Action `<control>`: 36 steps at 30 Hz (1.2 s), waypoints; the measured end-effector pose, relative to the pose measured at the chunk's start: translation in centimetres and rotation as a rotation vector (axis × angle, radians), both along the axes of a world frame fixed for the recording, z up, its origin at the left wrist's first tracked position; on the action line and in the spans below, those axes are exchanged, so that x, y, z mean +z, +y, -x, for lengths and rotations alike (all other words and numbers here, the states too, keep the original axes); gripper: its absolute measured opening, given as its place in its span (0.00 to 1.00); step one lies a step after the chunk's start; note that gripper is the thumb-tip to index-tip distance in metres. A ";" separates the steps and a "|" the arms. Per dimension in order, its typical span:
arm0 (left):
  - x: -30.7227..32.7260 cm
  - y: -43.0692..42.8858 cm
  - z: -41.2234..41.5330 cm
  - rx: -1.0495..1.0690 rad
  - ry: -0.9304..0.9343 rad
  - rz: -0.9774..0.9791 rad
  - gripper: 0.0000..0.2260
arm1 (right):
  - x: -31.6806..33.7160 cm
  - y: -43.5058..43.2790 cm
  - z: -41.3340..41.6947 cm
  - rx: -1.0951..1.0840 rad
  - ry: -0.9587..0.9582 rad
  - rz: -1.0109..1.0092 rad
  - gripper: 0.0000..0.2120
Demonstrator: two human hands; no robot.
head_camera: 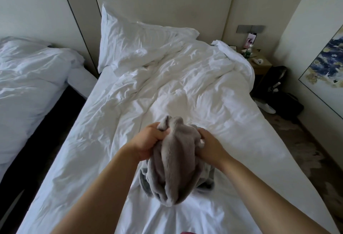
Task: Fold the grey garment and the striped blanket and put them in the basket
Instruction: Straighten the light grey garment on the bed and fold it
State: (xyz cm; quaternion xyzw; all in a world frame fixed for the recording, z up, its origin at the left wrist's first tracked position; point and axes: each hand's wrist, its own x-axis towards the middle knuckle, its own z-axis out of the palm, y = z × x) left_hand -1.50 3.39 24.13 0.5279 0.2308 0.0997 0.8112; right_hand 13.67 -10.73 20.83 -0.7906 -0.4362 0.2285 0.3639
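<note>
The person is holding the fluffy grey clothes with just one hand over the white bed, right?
Not quite: it is two hands, not one. The head view shows the left hand and the right hand each gripping the fluffy grey garment over the white bed.

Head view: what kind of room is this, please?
Likely a hotel bedroom: twin white beds, the near bed and a second bed, a bedside table, a wall painting.

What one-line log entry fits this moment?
left grip: holds grey fleece garment | right grip: holds same garment | garment: bunched over white bed
</note>
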 end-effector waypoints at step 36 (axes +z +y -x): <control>-4.7 1.7 1.7 0.278 0.469 -1.007 0.08 | -0.1 -1.3 -5.1 -0.016 -0.213 0.295 0.17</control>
